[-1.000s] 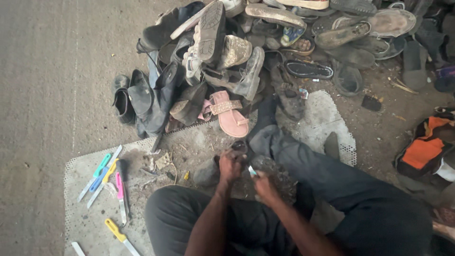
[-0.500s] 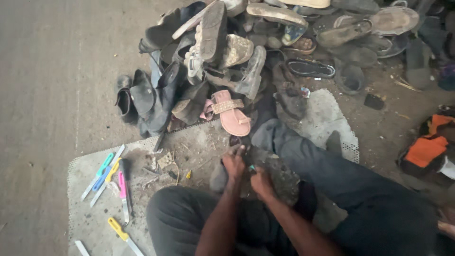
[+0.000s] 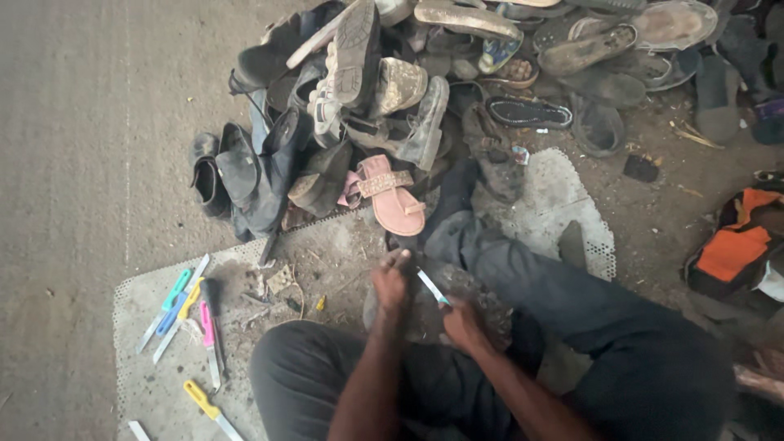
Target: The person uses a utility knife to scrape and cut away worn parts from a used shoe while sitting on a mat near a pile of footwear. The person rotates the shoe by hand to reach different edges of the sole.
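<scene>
On a dusty grey woven mat [image 3: 155, 384] before a shoe pile, the right hand [image 3: 464, 325] gripped a slim pale-bladed knife [image 3: 432, 287] angled up-left toward the left hand [image 3: 390, 279], which pressed a dark worn sole [image 3: 482, 296] between them.

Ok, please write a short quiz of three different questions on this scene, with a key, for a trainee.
1. True or false: the right hand grips a slim knife with a pale blade and teal handle.
2. Which thing lies nearest beyond the left hand?
A. the pink flat sandal with a glittery strap
B. the orange and black bag
C. the yellow-handled cutter
3. Fill in: the row of colourful handled knives lies on the pale woven mat on the person's ____ side.

Key: 1 true; 2 A; 3 left.
</scene>
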